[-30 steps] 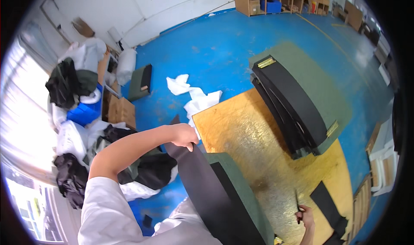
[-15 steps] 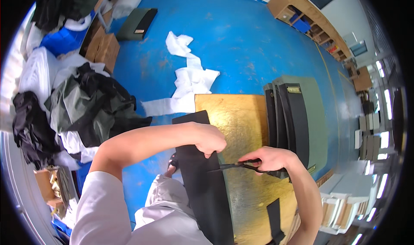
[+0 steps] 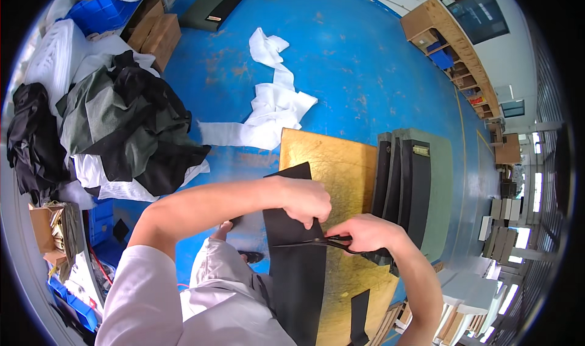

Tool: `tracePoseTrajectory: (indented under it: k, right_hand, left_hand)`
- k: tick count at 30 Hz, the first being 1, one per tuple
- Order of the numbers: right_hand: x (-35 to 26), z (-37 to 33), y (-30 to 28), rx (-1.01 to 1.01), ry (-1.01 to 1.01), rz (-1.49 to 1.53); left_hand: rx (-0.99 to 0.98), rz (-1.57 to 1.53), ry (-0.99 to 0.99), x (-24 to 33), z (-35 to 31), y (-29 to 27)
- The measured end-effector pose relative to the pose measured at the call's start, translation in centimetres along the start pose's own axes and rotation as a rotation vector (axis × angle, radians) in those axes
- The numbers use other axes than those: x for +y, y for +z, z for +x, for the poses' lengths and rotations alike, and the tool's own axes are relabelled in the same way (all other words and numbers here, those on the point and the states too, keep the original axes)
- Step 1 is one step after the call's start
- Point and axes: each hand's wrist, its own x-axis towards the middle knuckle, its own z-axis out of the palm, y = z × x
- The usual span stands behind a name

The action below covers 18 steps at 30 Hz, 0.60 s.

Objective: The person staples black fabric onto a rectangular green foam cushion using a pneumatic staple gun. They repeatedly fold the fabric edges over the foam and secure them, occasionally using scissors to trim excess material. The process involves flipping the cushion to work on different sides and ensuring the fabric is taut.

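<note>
A long black strip of sheet material point(image 3: 297, 291) lies along the left edge of a worn yellow tabletop point(image 3: 341, 163). My left hand point(image 3: 308, 201) is closed on the strip's right edge, fingers curled, just above the scissors. In my right hand point(image 3: 368, 232) are black-handled scissors point(image 3: 304, 243), fingers in the loops. Their blades lie across the strip, the tip near its left edge. Whether the blades are fully closed is hard to make out. A short black offcut point(image 3: 359, 315) rests on the tabletop nearer me.
Stacked black and grey-green panels point(image 3: 414, 181) stand at the table's right side. White crumpled sheeting point(image 3: 274, 108) trails over the blue floor point(image 3: 347, 60) beyond. Dark cloth point(image 3: 122, 127) is heaped at the left. A wooden shelf unit point(image 3: 454, 47) stands far right.
The scissors have moved left, from the strip's right edge to nearly across its width. My left hand stays on the strip. The whole view has shifted, and my feet have moved.
</note>
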Motion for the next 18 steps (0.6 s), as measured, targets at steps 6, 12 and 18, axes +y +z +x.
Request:
tracePoseTrajectory:
  k: [6,12,18]
  right_hand:
    - [-2.5,5.3,2.8,0.131,-0.265,0.09]
    - [-0.9,2.0,13.5,0.754,-0.071,0.421]
    - [-6.5,2.4,25.1,1.15,0.181,0.06]
  left_hand:
    - [0.411,-0.038,-0.038,-3.0,-1.9,-2.0]
    - [1.343,-0.28,-1.037,-3.8,-23.4,9.7]
    - [1.843,-0.706,-1.619,11.8,-32.8,45.5]
